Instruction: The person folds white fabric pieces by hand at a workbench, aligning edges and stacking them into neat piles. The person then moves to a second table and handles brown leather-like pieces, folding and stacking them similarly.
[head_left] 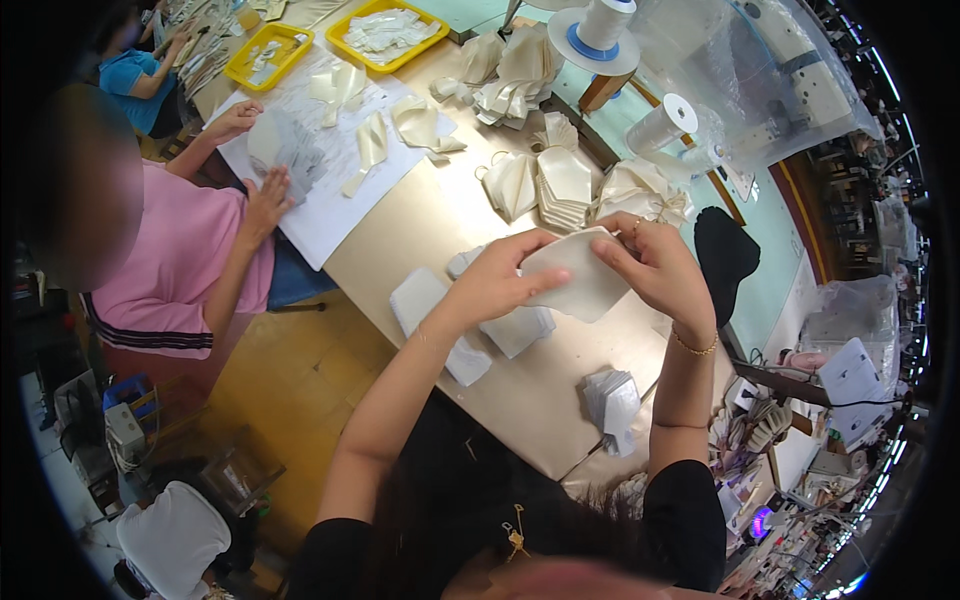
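Cream piece (pixel 585 285), black-striped pink shirt (pixel 190 235)

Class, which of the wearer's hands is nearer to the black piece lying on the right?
Right. The right hand is just left of the black piece; the left hand is farther left, at the opposite side of the pale cut piece both hands hold.

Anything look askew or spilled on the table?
Nothing looks spilled. The small stack left of the right forearm seems askew, its layers fanned unevenly. The pale piece between the left hand and right hand shows no visible damage.
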